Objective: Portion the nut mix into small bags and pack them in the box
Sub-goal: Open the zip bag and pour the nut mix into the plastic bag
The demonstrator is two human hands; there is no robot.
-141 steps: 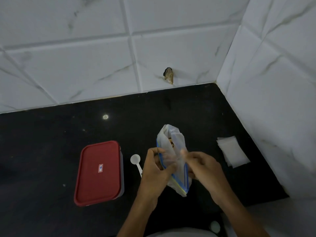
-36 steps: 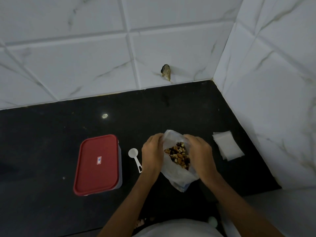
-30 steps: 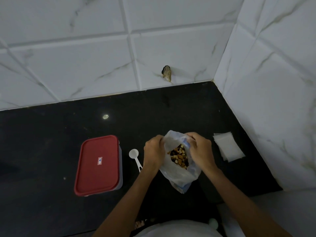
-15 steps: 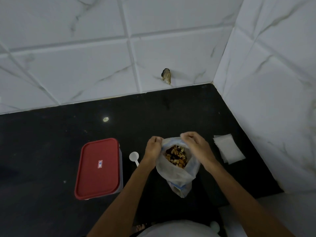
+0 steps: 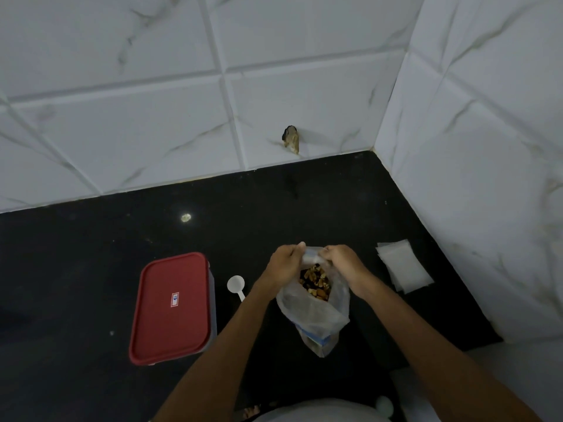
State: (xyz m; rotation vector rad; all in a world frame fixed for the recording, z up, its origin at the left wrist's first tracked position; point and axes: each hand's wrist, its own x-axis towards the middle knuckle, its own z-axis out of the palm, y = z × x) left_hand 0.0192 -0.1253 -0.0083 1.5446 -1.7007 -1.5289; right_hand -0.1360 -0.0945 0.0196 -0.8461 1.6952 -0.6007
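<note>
- The clear bag (image 5: 313, 315) of nut mix (image 5: 315, 281) stands mouth-up on the black counter (image 5: 91, 254), near its front edge.
- The left hand (image 5: 285, 264) and the right hand (image 5: 342, 263) each pinch the bag's far rim, close together.
- A white scoop (image 5: 236, 284) lies just left of the bag, with the red-lidded box (image 5: 172, 306) beyond it, lid on.
- The stacked small bags (image 5: 402, 269) lie to the right, near the side wall (image 5: 487, 178).
- A wide stretch of counter separates the bag from the back wall.
</note>
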